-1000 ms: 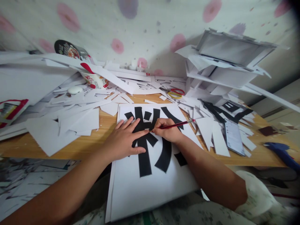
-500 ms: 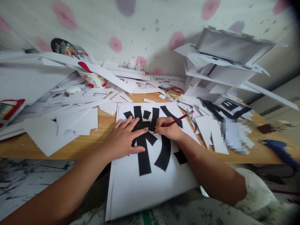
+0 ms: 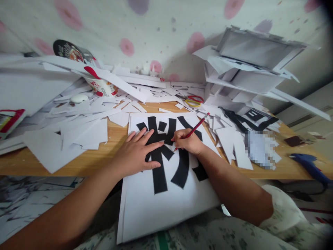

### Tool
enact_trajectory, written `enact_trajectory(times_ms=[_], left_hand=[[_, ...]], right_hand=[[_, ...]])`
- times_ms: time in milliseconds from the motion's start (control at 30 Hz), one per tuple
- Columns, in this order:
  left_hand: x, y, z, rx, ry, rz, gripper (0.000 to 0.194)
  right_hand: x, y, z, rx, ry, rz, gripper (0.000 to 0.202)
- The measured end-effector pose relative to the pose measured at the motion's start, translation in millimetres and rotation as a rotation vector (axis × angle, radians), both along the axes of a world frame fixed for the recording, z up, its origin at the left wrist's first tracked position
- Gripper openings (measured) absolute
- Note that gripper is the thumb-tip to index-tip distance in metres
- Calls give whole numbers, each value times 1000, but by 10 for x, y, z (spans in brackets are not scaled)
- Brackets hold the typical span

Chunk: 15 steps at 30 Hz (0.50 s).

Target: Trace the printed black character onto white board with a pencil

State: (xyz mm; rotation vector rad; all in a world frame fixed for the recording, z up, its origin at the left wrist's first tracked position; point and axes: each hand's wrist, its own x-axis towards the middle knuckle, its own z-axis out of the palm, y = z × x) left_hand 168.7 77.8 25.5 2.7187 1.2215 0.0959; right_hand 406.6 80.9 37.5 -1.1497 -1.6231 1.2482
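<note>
A large white board [image 3: 145, 215] overhangs the desk's front edge, with a black cut-out character [image 3: 159, 175] lying on it. My left hand [image 3: 139, 151] rests flat on the black shape's left half, fingers spread. In my right hand [image 3: 187, 141] is a dark red pencil [image 3: 199, 125], pinched near its lower end. Its tip meets the white surface close to the end of a short black stroke, between the character's two halves. My right hand covers part of the black shape's right side.
White offcuts [image 3: 65, 135] litter the wooden desk [image 3: 114, 139]. Behind the board lie red and yellow scissors [image 3: 194, 100]. A paper cup [image 3: 100, 86] stands back left, a layered white structure [image 3: 255, 69] back right. Black cut-outs [image 3: 256, 118] and a blue glue gun [image 3: 309, 165] are at right.
The pencil has tilted more upright, and its tip has shifted slightly right along the short black stroke. My left hand stays pressed in place. The view has shifted slightly.
</note>
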Motion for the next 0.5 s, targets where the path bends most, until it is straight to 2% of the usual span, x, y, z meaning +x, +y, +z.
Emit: enact_trajectory(times_ms=[333,500], left_hand=[[8,5,6,1,17,3,69],[3,6,4,3,10,-3,69]], right_hand=[[-1,3,18,-17,9,9,26],[23,3,-51,-4,98,-24,23]])
